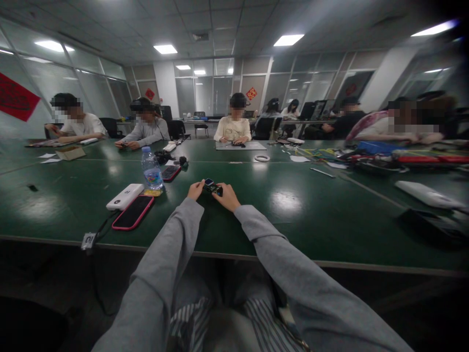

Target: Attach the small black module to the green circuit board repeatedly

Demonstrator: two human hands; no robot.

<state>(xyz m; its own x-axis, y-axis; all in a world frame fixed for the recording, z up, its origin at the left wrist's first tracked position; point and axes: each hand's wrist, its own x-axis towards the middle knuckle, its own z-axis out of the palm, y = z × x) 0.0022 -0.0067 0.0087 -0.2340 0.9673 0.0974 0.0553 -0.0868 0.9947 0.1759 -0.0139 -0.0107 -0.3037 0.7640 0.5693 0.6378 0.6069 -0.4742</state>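
Observation:
A small dark electronic device with a squarish pale-edged screen is held between my two hands, just above the green table. My left hand pinches its left end with the fingers closed. My right hand grips its right end, the thumb lying over the near side. Some dark parts with small coloured spots show between the fingers, too small to make out. The fingertips behind the device are hidden.
To the left are a water bottle, a white power bank with a cable, a pink-edged phone and another phone. A white ring and a pen lie farther off. Several people sit around the table.

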